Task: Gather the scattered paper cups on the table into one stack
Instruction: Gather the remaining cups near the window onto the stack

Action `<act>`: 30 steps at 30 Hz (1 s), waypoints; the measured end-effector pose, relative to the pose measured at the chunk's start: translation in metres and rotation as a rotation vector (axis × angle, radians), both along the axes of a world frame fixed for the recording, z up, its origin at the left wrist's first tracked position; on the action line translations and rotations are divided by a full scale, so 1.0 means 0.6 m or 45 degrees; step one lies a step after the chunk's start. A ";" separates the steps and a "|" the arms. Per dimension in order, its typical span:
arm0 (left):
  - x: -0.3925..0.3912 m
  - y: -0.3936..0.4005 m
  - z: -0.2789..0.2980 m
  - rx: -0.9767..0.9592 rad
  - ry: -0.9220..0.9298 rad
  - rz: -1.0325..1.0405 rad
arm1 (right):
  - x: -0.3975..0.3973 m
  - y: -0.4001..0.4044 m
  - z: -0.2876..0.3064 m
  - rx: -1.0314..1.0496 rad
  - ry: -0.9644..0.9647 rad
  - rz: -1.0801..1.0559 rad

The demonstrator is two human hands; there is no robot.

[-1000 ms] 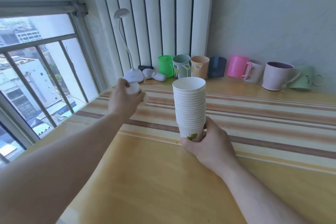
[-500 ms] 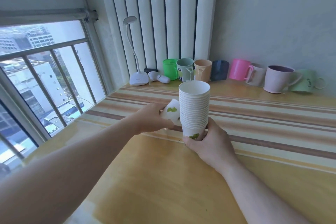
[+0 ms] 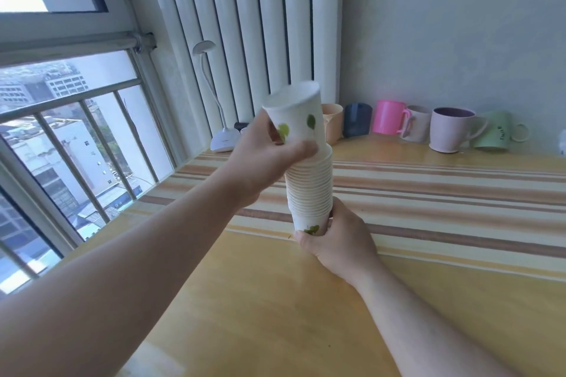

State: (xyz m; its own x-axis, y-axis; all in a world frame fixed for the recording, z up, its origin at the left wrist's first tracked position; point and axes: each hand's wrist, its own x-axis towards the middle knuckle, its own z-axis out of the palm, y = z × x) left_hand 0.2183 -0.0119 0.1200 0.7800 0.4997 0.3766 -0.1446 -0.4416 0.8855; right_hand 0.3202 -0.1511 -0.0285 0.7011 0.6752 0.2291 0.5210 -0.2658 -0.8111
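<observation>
A tall stack of white paper cups [image 3: 311, 190] with green leaf prints stands on the table [image 3: 275, 300], near its middle. My right hand [image 3: 333, 239] grips the bottom cup of the stack. My left hand [image 3: 263, 156] holds a single white paper cup [image 3: 298, 122] with green leaves, upright and slightly tilted. Its base sits in the mouth of the stack's top cup. My left fingers wrap around its lower part.
A row of coloured mugs lines the back wall: beige [image 3: 332, 125], dark blue [image 3: 356, 119], pink [image 3: 390, 117], pale lilac [image 3: 450, 133], green [image 3: 496, 135]. A white desk lamp [image 3: 222, 139] stands at the back left. A barred window [image 3: 61, 147] runs along the left.
My left hand picked up a cup at the back left, carried it right and up, and set it over the top of the stack. My right hand stayed on the stack's base.
</observation>
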 end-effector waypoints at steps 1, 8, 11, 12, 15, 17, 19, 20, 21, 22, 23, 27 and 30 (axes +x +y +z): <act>-0.002 -0.005 -0.006 0.029 0.072 0.010 | 0.000 0.000 0.000 0.003 0.004 0.005; -0.016 -0.038 -0.032 -0.040 0.126 0.032 | -0.001 -0.006 0.006 0.015 0.044 0.026; -0.012 -0.071 -0.060 -0.089 0.132 0.072 | 0.004 -0.020 0.017 0.034 0.110 -0.005; -0.006 -0.085 -0.069 -0.098 0.143 0.090 | 0.008 -0.027 0.023 0.019 0.129 -0.011; 0.030 -0.125 -0.090 -0.098 0.157 0.108 | 0.033 -0.064 0.043 -0.053 0.177 -0.049; 0.062 -0.159 -0.097 -0.183 0.103 0.029 | 0.059 -0.109 0.053 -0.115 0.162 -0.088; 0.091 -0.199 -0.100 -0.229 0.060 -0.058 | 0.086 -0.167 0.060 -0.173 0.136 -0.148; 0.106 -0.226 -0.096 -0.205 0.030 -0.090 | 0.101 -0.203 0.065 -0.193 0.127 -0.190; 0.116 -0.245 -0.094 -0.149 0.005 -0.088 | 0.112 -0.229 0.067 -0.209 0.120 -0.215; 0.124 -0.261 -0.091 -0.073 -0.018 -0.070 | 0.120 -0.250 0.068 -0.221 0.116 -0.239; 0.136 -0.281 -0.086 0.007 -0.041 -0.066 | 0.127 -0.276 0.072 -0.219 0.111 -0.269; 0.177 -0.341 -0.075 0.258 -0.039 -0.056 | 0.145 -0.338 0.079 -0.193 0.117 -0.349; 0.194 -0.370 -0.078 0.248 -0.023 -0.090 | 0.154 -0.360 0.072 -0.184 0.119 -0.388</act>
